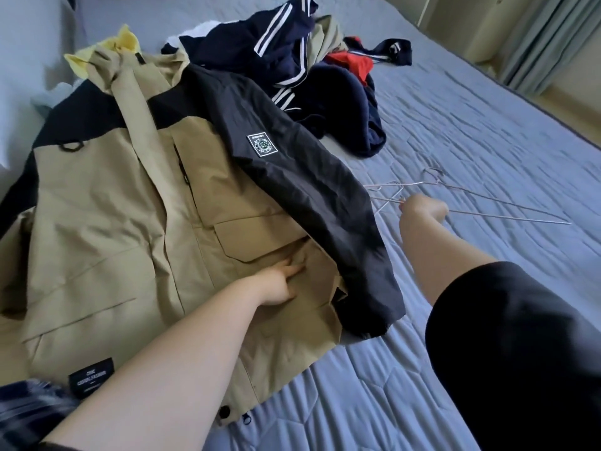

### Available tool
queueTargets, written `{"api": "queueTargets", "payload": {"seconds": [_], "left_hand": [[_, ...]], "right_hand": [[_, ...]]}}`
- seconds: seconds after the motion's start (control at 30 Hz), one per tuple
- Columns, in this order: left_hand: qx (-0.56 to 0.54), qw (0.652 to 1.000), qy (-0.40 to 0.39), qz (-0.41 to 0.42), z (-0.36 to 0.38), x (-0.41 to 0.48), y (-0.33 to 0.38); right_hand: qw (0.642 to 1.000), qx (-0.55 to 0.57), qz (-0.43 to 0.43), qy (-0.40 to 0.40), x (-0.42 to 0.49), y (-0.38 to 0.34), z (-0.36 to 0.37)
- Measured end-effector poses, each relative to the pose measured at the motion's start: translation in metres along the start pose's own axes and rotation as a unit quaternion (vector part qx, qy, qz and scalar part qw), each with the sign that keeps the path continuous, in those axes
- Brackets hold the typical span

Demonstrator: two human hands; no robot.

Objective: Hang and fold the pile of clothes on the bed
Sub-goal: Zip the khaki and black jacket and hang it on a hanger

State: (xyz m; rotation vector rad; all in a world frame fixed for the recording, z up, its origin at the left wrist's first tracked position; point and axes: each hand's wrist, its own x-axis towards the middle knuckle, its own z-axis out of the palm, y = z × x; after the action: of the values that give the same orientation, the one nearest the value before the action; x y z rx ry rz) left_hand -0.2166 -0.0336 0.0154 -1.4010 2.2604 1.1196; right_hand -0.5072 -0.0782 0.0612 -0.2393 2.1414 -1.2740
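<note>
1. My right hand (pixel 422 208) was curled around the wire hangers (pixel 504 203), gripping them near the hook end. The rest of the wires were lying flat on the bed (pixel 487 125).
2. My left hand (pixel 279 281) wasn't gripping anything. The fingers were pretty much straight, pressing down on the front of the jacket (pixel 113 222) right at the pocket flap, with the tips tucked into a fold there.
3. The jacket itself, khaki with black shoulders, was spread out front-up across the left side of the bed. Its black sleeve (pixel 309 190) was flopped over the body and ran down toward the hem, just beside my left hand.
4. The hangers sat just to the right of that sleeve, on the blue quilted cover.
5. The rest of the pile (pixel 309 60) was bunched up farther back, past the jacket's collar: navy stuff with white stripes, something red, something khaki.
6. A yellow garment (pixel 123 40) was poking out by the jacket's hood.
</note>
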Motion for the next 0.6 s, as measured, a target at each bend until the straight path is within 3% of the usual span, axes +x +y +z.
{"api": "queueTargets", "payload": {"seconds": [0.03, 0.07, 0.23, 0.37, 0.47, 0.6], "left_hand": [[-0.031, 0.999, 0.009, -0.010, -0.001, -0.003, 0.001], [-0.065, 0.997, 0.021, -0.022, -0.001, -0.006, 0.001], [-0.108, 0.993, 0.033, -0.031, -0.003, -0.030, 0.001], [-0.192, 0.977, 0.076, -0.045, -0.005, -0.047, -0.003], [-0.334, 0.934, 0.103, -0.073, -0.013, -0.062, -0.005], [-0.432, 0.880, 0.145, -0.135, -0.028, -0.087, -0.020]], "right_hand": [[0.989, 0.136, 0.064, -0.007, -0.010, -0.013, -0.005], [0.981, 0.185, 0.060, -0.020, -0.030, -0.025, -0.004], [0.952, 0.298, -0.028, 0.065, -0.075, -0.051, 0.012], [0.956, 0.270, -0.112, -0.003, -0.111, -0.074, 0.033], [0.971, 0.146, -0.170, -0.082, -0.145, -0.070, 0.057], [0.935, 0.027, -0.316, -0.161, -0.186, -0.046, 0.084]]}}
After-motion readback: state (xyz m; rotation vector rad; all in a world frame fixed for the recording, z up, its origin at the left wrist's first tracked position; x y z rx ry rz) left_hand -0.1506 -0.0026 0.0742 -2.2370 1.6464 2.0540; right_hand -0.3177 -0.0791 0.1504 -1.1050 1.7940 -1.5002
